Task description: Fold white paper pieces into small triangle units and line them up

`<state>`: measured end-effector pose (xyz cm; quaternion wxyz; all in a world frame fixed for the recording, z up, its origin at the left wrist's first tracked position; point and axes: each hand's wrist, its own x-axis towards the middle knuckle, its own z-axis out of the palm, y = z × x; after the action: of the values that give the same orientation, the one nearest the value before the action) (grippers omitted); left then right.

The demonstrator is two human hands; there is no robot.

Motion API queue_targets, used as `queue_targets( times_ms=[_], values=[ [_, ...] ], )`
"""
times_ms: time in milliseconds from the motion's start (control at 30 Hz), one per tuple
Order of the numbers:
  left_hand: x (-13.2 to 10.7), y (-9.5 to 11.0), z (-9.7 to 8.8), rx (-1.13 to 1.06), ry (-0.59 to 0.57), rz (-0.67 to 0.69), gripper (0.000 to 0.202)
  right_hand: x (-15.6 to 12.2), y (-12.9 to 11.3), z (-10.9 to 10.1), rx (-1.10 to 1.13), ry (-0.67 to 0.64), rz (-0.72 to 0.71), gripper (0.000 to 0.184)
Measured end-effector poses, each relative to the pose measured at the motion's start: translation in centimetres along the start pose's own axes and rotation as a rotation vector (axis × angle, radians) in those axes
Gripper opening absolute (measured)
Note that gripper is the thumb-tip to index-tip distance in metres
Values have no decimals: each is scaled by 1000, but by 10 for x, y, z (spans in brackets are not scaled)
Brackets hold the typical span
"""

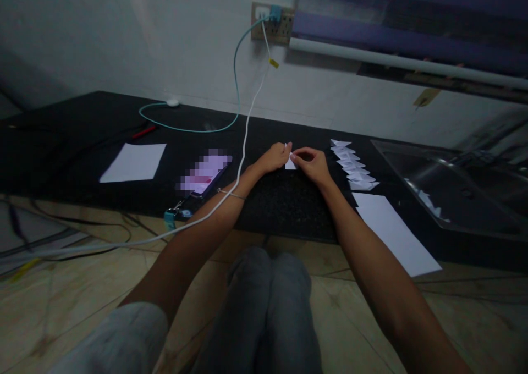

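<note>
Between my two hands, above the black counter (284,209), is a small white piece of folded paper (290,164). My left hand (275,157) grips its left side, thumb and fingers pressed together. From the right, my right hand (313,164) pinches the same paper between thumb and fingertips. Part of the paper is hidden behind the fingers, so its full shape cannot be made out. Just right of my right hand, a row of several folded white paper pieces (353,165) lies overlapping on the counter. Below that row is a stack of white paper sheets (394,231).
A phone (208,175) and a white sheet (135,163) lie to the left, near a red pen (144,132). A white cable (246,132) from the wall outlet (272,23) hangs across my left forearm. At right is a metal sink (462,187) with paper scraps on its edge.
</note>
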<state>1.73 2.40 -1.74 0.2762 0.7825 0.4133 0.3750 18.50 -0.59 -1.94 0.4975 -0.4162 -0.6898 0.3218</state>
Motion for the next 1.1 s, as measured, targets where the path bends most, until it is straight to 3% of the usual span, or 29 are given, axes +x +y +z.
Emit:
queue_targets(
  times_ms=[167, 333, 500, 667, 800, 967, 1100],
  values=[
    [1, -2, 2, 7, -8, 29, 63, 1, 2, 0, -135, 76, -112, 19],
    [1, -4, 2, -97, -65, 52, 64, 1, -1, 2, -55, 41, -47, 20],
    [5, -8, 6, -167, -111, 69, 63, 2, -4, 4, 42, 5, 7, 34],
    [7, -15, 10, -147, -19, 118, 49, 4, 0, 5, 12, 39, 36, 44],
    [7, -13, 8, -158, -27, 169, 48, 6, 5, 4, 46, 102, 36, 39],
    [7, -6, 4, -287, -4, 65, 61, 9, 7, 2, 126, 139, 85, 32],
    [4, -1, -1, -358, 12, -3, 57, 10, 8, -1, 330, 105, 118, 29]
  ],
)
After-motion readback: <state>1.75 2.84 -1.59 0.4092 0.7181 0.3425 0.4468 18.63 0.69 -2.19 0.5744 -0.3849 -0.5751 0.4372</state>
